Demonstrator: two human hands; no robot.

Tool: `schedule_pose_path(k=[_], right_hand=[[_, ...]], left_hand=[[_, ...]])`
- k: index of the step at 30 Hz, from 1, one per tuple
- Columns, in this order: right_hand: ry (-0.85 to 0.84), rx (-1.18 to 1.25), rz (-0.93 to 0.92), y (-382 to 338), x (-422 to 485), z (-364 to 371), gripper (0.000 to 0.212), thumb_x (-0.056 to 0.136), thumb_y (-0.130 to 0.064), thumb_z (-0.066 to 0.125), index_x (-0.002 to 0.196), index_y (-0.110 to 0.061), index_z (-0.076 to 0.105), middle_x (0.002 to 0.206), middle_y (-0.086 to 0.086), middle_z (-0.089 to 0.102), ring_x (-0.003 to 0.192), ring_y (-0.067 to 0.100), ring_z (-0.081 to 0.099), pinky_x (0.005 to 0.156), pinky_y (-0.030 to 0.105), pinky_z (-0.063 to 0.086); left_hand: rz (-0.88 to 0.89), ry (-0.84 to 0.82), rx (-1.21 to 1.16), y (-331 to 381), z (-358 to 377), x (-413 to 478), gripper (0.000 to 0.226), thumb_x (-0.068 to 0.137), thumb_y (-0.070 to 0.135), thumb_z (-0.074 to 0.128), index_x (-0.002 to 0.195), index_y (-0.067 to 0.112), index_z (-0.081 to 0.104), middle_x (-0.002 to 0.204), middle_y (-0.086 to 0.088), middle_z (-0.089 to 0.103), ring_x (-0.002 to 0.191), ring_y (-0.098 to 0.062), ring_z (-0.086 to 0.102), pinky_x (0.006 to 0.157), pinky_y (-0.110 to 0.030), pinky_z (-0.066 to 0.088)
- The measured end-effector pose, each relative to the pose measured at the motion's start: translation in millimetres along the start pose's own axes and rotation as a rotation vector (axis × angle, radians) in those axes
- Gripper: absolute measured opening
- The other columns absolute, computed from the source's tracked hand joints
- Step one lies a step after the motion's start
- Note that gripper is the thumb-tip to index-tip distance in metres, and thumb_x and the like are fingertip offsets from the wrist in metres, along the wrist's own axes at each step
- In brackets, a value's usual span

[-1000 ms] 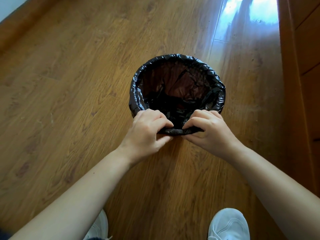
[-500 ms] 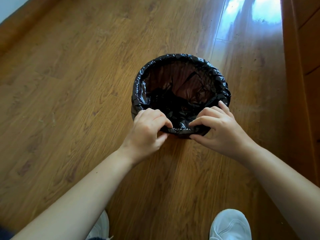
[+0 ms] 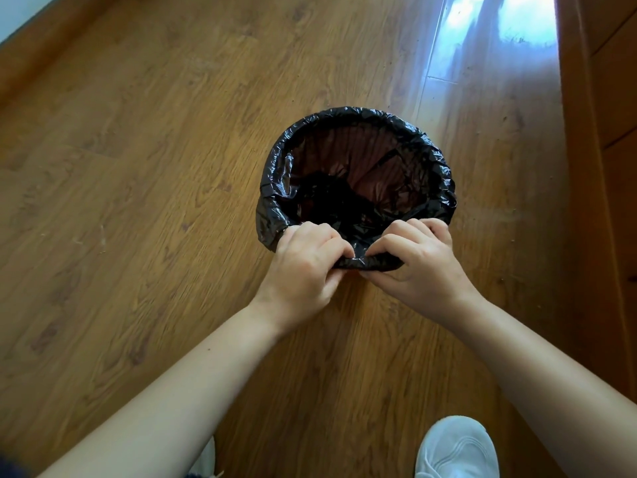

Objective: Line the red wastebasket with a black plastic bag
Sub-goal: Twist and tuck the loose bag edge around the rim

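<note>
The wastebasket stands on the wooden floor, and a black plastic bag (image 3: 437, 167) is folded over its whole rim. Its reddish inner wall (image 3: 348, 157) shows dimly through the thin film. Crumpled bag lies at the bottom. My left hand (image 3: 303, 267) and my right hand (image 3: 420, 267) sit side by side at the near rim. Both pinch the rolled edge of the bag between thumb and fingers. The outside of the wastebasket is hidden under the bag.
Wooden floor (image 3: 138, 201) surrounds the basket. A wooden cabinet front (image 3: 606, 167) runs along the right edge. A skirting board (image 3: 41, 50) crosses the top left corner. My white shoes (image 3: 455, 450) stand at the bottom. Bright window glare lies at the top right.
My right fingers, spread half a second ago, have curled back onto the bag's edge. Both hands stay at the near rim. The camera has shifted slightly.
</note>
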State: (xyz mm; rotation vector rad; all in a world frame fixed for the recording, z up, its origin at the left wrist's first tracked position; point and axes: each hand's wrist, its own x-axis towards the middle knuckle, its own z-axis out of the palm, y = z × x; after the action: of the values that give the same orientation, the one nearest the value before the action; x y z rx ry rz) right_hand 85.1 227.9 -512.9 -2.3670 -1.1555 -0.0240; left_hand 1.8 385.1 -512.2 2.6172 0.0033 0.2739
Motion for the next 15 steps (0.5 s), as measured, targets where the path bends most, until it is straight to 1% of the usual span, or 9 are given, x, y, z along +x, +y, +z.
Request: schedule_pose_path(k=[2,3,5,7,10,13,15], right_hand=[[-0.011,-0.005,-0.001,2,-3,-4,0.024,0.068,-0.027,0.078,0.086,-0.016,0.067,0.083,0.002,0.063,0.086,0.02,0.058,0.106,0.045,0.017],[-0.025,-0.004,-0.009,3,-4,-6,0.026,0.068,-0.026,0.078,0.089,-0.015,0.067,0.084,0.002,0.063,0.088,0.02,0.057,0.108,0.05,0.012],[-0.036,-0.007,-0.02,6,-4,-10,0.025,0.068,-0.022,0.078,0.089,-0.014,0.067,0.084,0.004,0.063,0.087,0.021,0.058,0.108,0.055,0.012],[-0.03,-0.011,-0.003,7,-3,-9,0.021,0.068,-0.019,0.078,0.085,-0.011,0.068,0.081,0.006,0.063,0.084,0.025,0.059,0.108,0.055,0.017],[-0.018,-0.03,0.017,5,0,-3,0.016,0.069,-0.017,0.077,0.08,-0.008,0.068,0.079,0.008,0.063,0.08,0.027,0.06,0.106,0.052,0.021],[-0.012,-0.036,0.03,4,0,1,0.014,0.07,-0.016,0.076,0.079,-0.008,0.068,0.079,0.008,0.063,0.082,0.028,0.059,0.106,0.052,0.02],[-0.018,-0.041,0.027,3,-1,0,0.018,0.07,-0.019,0.076,0.083,-0.01,0.067,0.082,0.007,0.063,0.085,0.028,0.059,0.107,0.052,0.017]], left_hand=[[0.007,0.016,0.007,-4,-2,-1,0.016,0.07,0.006,0.058,0.083,0.007,0.066,0.081,-0.008,0.064,0.078,-0.029,0.057,0.079,-0.032,0.031],[0.007,0.019,0.006,-6,-3,-2,0.017,0.07,0.006,0.054,0.083,0.007,0.065,0.08,-0.008,0.064,0.078,-0.029,0.057,0.079,-0.032,0.032],[0.002,0.029,0.004,-8,-5,-1,0.021,0.067,0.002,0.052,0.082,0.007,0.065,0.08,-0.008,0.063,0.078,-0.03,0.056,0.08,-0.031,0.031],[-0.005,0.034,0.006,-9,-5,-1,0.023,0.064,-0.003,0.053,0.081,0.007,0.065,0.079,-0.008,0.063,0.077,-0.03,0.056,0.079,-0.031,0.031],[-0.012,0.028,0.009,-9,-5,0,0.022,0.063,-0.002,0.054,0.081,0.007,0.064,0.08,-0.008,0.063,0.079,-0.029,0.056,0.08,-0.03,0.031],[-0.006,0.015,0.019,-9,-3,-1,0.021,0.064,0.004,0.063,0.085,0.007,0.064,0.085,-0.009,0.064,0.086,-0.03,0.057,0.085,-0.031,0.031],[0.01,-0.001,0.027,-7,-4,-3,0.028,0.065,0.009,0.071,0.092,0.006,0.063,0.091,-0.01,0.064,0.092,-0.03,0.057,0.092,-0.037,0.033]])
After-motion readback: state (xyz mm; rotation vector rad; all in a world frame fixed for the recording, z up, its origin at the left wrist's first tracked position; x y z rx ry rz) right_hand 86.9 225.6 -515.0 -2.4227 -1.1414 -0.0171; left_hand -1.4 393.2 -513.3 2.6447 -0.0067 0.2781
